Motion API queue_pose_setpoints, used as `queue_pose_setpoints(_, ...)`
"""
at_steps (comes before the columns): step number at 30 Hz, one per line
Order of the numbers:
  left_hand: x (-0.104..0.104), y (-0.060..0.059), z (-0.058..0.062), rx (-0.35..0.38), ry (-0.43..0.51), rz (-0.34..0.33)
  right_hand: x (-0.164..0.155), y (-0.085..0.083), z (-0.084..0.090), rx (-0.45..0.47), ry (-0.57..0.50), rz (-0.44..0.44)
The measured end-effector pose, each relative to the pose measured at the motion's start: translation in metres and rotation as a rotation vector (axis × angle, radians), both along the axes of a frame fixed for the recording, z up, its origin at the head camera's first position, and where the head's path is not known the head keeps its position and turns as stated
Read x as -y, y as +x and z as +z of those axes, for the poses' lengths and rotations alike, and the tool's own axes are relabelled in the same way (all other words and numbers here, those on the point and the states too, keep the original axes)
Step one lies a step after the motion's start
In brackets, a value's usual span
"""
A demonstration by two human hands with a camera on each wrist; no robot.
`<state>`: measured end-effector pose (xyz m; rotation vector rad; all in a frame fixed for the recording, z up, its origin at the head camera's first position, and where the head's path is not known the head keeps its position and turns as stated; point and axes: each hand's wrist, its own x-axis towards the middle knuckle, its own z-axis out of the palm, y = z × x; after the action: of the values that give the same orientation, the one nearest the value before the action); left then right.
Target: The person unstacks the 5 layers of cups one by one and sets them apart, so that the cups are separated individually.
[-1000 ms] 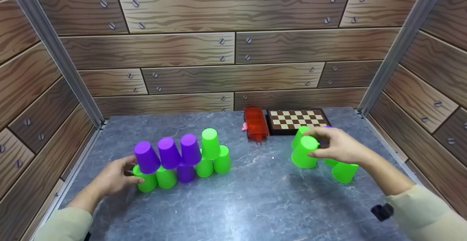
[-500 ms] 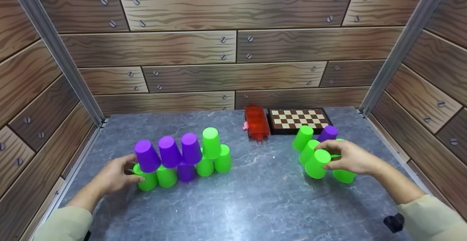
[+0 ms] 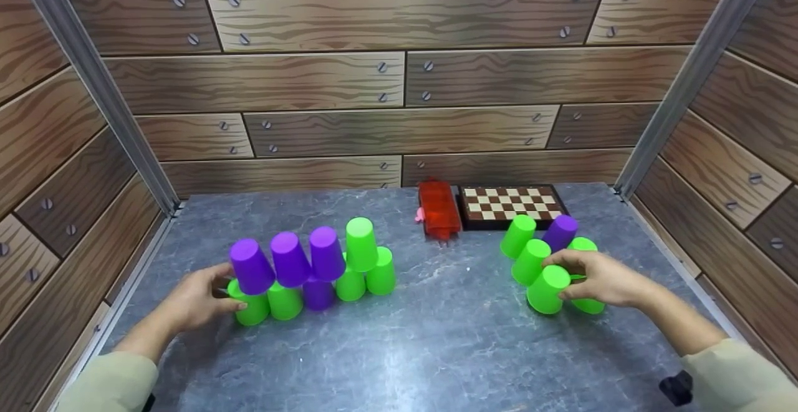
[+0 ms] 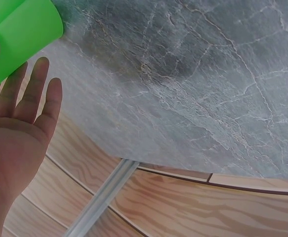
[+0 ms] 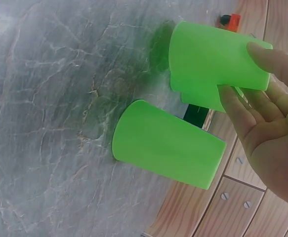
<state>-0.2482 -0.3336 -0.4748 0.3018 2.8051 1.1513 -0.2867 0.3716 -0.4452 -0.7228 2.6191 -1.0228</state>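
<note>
At the left in the head view, an upside-down bottom row of green and purple cups carries a second row of purple cups (image 3: 288,259) and one green cup (image 3: 360,244). My left hand (image 3: 198,300) grips the leftmost bottom green cup (image 3: 252,310), thumb in front; in the left wrist view its other fingers (image 4: 32,94) stretch out beside that cup. On the right, my right hand (image 3: 601,280) pinches an upside-down green cup (image 3: 548,290) near its top, its rim down at the tabletop. Another green cup (image 5: 168,144) stands beside it in the right wrist view.
Behind the right hand stand more upside-down green cups (image 3: 517,237) and a purple cup (image 3: 561,231). A checkered board (image 3: 511,203) and a red translucent box (image 3: 439,209) lie at the back of the grey marbled table (image 3: 386,362). Wood-patterned walls enclose it.
My right hand has brought its green cup toward me and slightly right, revealing the cups behind it. My left hand and the stacked cups have stayed in place.
</note>
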Motion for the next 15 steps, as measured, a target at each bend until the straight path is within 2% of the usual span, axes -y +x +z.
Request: queue_pose_setpoints(15,-0.0002,-0.0007,-0.0003,-0.001,-0.010,0.004,-0.0019,-0.0013,-0.0076,0.030,-0.007,-0.005)
